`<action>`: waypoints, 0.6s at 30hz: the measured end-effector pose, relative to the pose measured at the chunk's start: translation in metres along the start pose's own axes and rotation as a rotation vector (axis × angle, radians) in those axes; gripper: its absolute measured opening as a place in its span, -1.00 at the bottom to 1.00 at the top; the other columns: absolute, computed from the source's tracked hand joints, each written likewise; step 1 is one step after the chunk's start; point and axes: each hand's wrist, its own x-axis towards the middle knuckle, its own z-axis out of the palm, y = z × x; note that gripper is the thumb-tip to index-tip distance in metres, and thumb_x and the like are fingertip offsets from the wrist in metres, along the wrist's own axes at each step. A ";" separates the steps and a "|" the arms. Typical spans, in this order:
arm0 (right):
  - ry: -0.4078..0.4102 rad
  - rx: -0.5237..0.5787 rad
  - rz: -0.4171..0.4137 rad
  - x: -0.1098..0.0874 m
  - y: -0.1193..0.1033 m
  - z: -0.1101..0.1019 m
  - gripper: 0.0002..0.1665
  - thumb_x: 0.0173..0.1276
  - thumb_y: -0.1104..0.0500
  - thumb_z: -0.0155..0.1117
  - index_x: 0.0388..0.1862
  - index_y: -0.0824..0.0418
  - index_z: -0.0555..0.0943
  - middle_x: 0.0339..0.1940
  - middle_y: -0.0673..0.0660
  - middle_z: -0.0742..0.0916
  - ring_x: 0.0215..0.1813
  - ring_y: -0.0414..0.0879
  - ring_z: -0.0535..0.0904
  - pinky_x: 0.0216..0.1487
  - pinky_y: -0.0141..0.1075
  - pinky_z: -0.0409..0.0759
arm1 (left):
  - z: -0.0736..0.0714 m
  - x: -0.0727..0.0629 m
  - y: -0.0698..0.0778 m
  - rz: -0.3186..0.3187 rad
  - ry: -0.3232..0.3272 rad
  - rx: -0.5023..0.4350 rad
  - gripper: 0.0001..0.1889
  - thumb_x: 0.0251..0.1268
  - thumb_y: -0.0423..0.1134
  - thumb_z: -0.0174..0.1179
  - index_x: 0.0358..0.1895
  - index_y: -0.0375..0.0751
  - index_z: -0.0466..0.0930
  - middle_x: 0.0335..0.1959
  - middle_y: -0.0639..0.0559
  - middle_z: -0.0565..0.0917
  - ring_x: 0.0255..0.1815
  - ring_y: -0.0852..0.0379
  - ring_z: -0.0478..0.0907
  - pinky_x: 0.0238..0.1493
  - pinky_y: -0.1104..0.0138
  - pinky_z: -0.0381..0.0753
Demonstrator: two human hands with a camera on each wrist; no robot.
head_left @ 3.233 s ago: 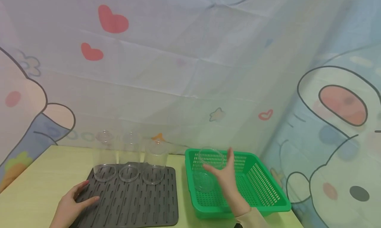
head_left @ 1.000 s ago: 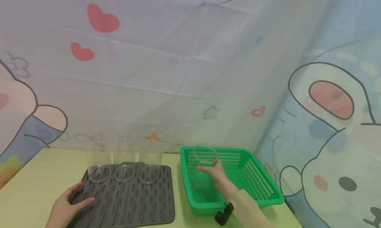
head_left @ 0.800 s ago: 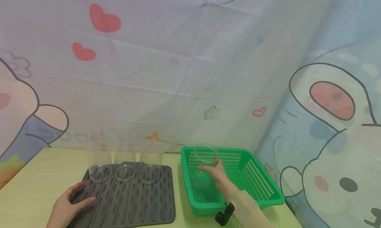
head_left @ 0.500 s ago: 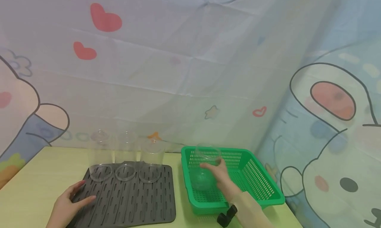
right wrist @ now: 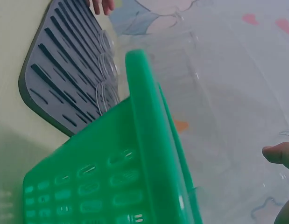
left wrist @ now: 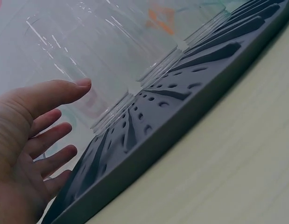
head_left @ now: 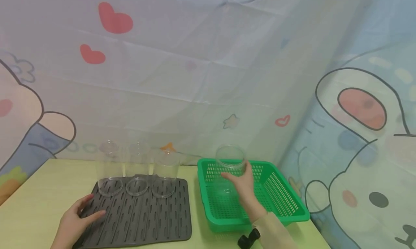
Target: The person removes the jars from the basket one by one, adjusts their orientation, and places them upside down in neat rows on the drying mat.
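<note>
My right hand (head_left: 246, 189) holds a clear plastic cup (head_left: 230, 164), its wide rim upward, over the left part of the green basket (head_left: 227, 220). Thumb and fingers curl round its side. Three similar clear cups, the left one (head_left: 110, 173), the middle one (head_left: 138, 173) and the right one (head_left: 165, 173), stand upside down in a row along the back of the dark grey drying mat (head_left: 139, 220). By the mat's left edge my left hand (head_left: 73, 220) has thumb and fingers spread, nothing between them. The left wrist view shows those fingers (left wrist: 53, 137) short of the nearest cup.
A pale yellow table (head_left: 32, 191) carries the mat and, to its right, the basket. A printed cloth (head_left: 182, 79) hangs close behind the table. From the right sleeve (head_left: 273, 229) a black strap piece (head_left: 248, 239) sticks out near the basket's front wall.
Over the last second my right hand has raised the clear cup up and slightly right from inside the basket; earlier its hand was spread wider beside the cup. My left hand stays by the mat.
</note>
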 end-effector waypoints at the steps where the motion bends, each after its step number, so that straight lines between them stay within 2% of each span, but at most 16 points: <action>1: 0.012 -0.010 -0.019 -0.001 -0.002 0.001 0.26 0.10 0.13 0.53 0.59 0.25 -0.08 0.56 0.34 0.15 0.57 0.29 -0.01 0.52 0.27 0.07 | 0.000 -0.001 0.001 0.002 0.005 -0.007 0.13 0.20 0.14 0.33 0.54 -0.43 -0.20 0.49 -0.57 -0.08 0.49 -0.51 -0.11 0.48 -0.25 0.10; 4: 0.064 -0.044 -0.090 -0.005 -0.008 0.003 0.26 0.05 0.12 0.57 0.58 0.22 -0.01 0.53 0.29 0.22 0.55 0.25 0.08 0.52 0.25 0.11 | -0.001 -0.003 0.003 0.028 0.028 -0.034 0.10 0.22 0.09 0.33 0.55 -0.40 -0.20 0.50 -0.55 -0.05 0.50 -0.49 -0.09 0.50 -0.23 0.07; 8: 0.150 -0.069 -0.219 -0.011 -0.017 0.006 0.24 -0.04 0.15 0.61 0.56 0.16 0.10 0.48 0.24 0.31 0.50 0.23 0.17 0.48 0.29 0.14 | 0.000 -0.007 0.005 0.127 0.096 -0.070 0.02 0.24 0.03 0.33 0.54 -0.40 -0.10 0.49 -0.51 0.08 0.47 -0.45 0.04 0.47 -0.20 0.14; 10: 0.186 -0.069 -0.290 -0.016 -0.023 0.009 0.23 -0.08 0.19 0.63 0.55 0.14 0.14 0.47 0.23 0.33 0.48 0.23 0.20 0.46 0.32 0.16 | 0.002 -0.010 0.005 0.175 0.144 -0.077 -0.03 0.25 0.02 0.33 0.54 -0.37 -0.02 0.48 -0.45 0.16 0.47 -0.35 0.12 0.53 0.19 0.25; 12: 0.214 -0.079 -0.356 -0.021 -0.028 0.012 0.23 -0.11 0.20 0.64 0.53 0.14 0.18 0.47 0.23 0.34 0.48 0.23 0.22 0.44 0.34 0.17 | 0.003 -0.012 0.006 0.209 0.187 -0.091 -0.08 0.26 0.03 0.32 0.53 -0.31 0.04 0.48 -0.37 0.21 0.49 -0.04 0.22 0.39 0.60 0.29; 14: 0.229 -0.084 -0.420 -0.026 -0.032 0.017 0.21 -0.13 0.22 0.64 0.52 0.17 0.20 0.47 0.24 0.34 0.47 0.23 0.23 0.42 0.34 0.20 | 0.003 -0.015 0.009 0.241 0.228 -0.110 -0.12 0.26 0.01 0.32 0.52 -0.26 0.10 0.47 -0.18 0.30 0.38 0.38 0.29 0.11 0.87 0.25; 15: 0.236 -0.086 -0.455 -0.029 -0.033 0.019 0.21 -0.14 0.22 0.65 0.50 0.19 0.22 0.47 0.25 0.35 0.47 0.24 0.23 0.42 0.34 0.21 | 0.003 -0.016 0.011 0.259 0.249 -0.121 -0.15 0.26 0.00 0.33 0.52 -0.23 0.13 0.43 -0.03 0.35 0.27 0.54 0.29 -0.05 0.94 0.21; 17: 0.252 -0.103 -0.521 -0.034 -0.036 0.024 0.20 -0.16 0.22 0.65 0.49 0.23 0.24 0.45 0.27 0.36 0.46 0.25 0.25 0.40 0.33 0.24 | 0.001 -0.020 0.017 0.303 0.287 -0.160 -0.18 0.25 -0.05 0.34 0.51 -0.18 0.17 0.32 0.27 0.40 0.07 0.76 0.22 -0.05 0.91 0.24; 18: 0.260 -0.114 -0.556 -0.036 -0.037 0.027 0.19 -0.17 0.22 0.65 0.48 0.24 0.25 0.45 0.28 0.37 0.45 0.25 0.25 0.40 0.32 0.25 | 0.001 -0.022 0.021 0.327 0.305 -0.181 -0.20 0.24 -0.09 0.35 0.50 -0.16 0.19 0.26 0.40 0.40 0.02 0.80 0.20 -0.04 0.90 0.26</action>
